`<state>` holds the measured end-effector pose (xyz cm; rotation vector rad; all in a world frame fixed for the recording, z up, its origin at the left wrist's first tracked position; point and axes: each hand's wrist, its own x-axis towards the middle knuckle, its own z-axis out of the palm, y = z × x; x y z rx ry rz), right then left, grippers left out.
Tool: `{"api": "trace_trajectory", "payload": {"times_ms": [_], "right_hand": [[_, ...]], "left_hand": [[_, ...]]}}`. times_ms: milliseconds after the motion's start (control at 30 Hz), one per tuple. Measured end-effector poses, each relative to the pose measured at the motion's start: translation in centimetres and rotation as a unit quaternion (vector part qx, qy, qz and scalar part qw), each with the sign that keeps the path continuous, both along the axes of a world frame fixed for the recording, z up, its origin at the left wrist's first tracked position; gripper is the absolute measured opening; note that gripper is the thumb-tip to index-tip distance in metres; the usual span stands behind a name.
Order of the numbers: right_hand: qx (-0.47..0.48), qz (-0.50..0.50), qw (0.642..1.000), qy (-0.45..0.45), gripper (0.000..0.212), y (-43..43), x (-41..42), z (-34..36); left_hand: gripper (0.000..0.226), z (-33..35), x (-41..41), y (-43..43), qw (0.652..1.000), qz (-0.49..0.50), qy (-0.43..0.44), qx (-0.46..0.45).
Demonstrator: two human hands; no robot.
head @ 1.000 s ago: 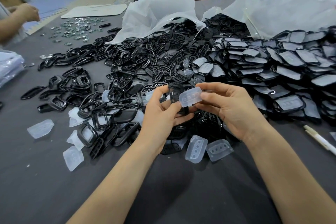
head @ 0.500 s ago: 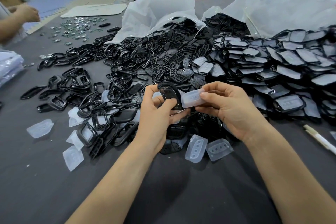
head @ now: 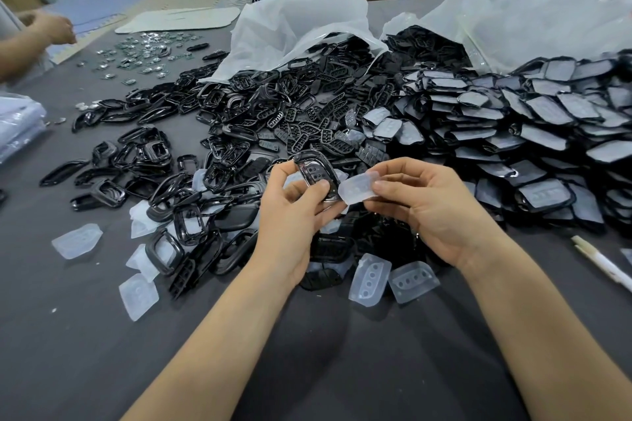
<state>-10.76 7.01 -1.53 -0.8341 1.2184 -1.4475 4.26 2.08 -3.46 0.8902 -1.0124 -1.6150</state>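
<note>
Right, your left hand (head: 290,215) grips the shell (head: 313,171) and your right hand (head: 427,208) pinches the pad (head: 359,186) at its rim, not seated, over mid-table (head: 342,369). Big finished stack (head: 513,133) at the right edge. Many loose frames (head: 212,181) left.

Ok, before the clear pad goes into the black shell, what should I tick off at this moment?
1. Left hand grips the black shell between thumb and fingers: ok.
2. Right hand pinches the translucent pad at its right end: ok.
3. Pad seated in the shell: not ok; its left edge only meets the shell's side.
4. Pad's bumps matched to the shell's button holes: cannot tell, the detail is too faint.
5. Shell's inner face turned toward the pad: cannot tell.
6. Spare pads close by on the table: ok, two lie just below the hands.
</note>
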Motion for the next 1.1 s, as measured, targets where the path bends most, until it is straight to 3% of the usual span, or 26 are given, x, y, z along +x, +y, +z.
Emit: {"api": "trace_trajectory", "payload": {"times_ms": [233, 367, 467, 567, 700, 867, 1100], "right_hand": [[-0.001, 0.020, 1.000, -0.001, 0.032, 0.07, 0.17, -0.13], [-0.006, 0.011, 1.000, 0.009, 0.019, 0.04, 0.12, -0.23], [0.004, 0.002, 0.997, 0.073, 0.005, 0.01, 0.22, -0.36], [0.012, -0.011, 0.990, 0.143, 0.008, -0.01, 0.33, -0.58], [0.007, -0.029, 0.986, 0.163, 0.009, -0.08, 0.08, -0.67], [0.001, -0.041, 0.990, 0.134, 0.020, -0.10, -0.24, -0.61], [-0.017, -0.045, 0.994, 0.101, 0.011, -0.14, -0.24, -0.67]], "left_hand": [[0.022, 0.15, 0.05, 0.45, 0.997, -0.051, -0.028, -0.055], [0.022, 0.14, -0.06, 0.60, 0.996, -0.048, -0.037, -0.067], [0.022, 0.17, -0.09, 0.58, 0.995, -0.048, -0.043, -0.071], [0.024, 0.20, -0.21, 0.71, 0.995, -0.058, -0.046, -0.072], [0.025, 0.26, -0.24, 0.78, 0.994, -0.056, -0.056, -0.076], [0.030, 0.30, -0.28, 0.78, 0.992, -0.043, -0.081, -0.083], [0.023, -0.13, -0.15, 0.64, 0.984, -0.031, -0.137, -0.106]]}}
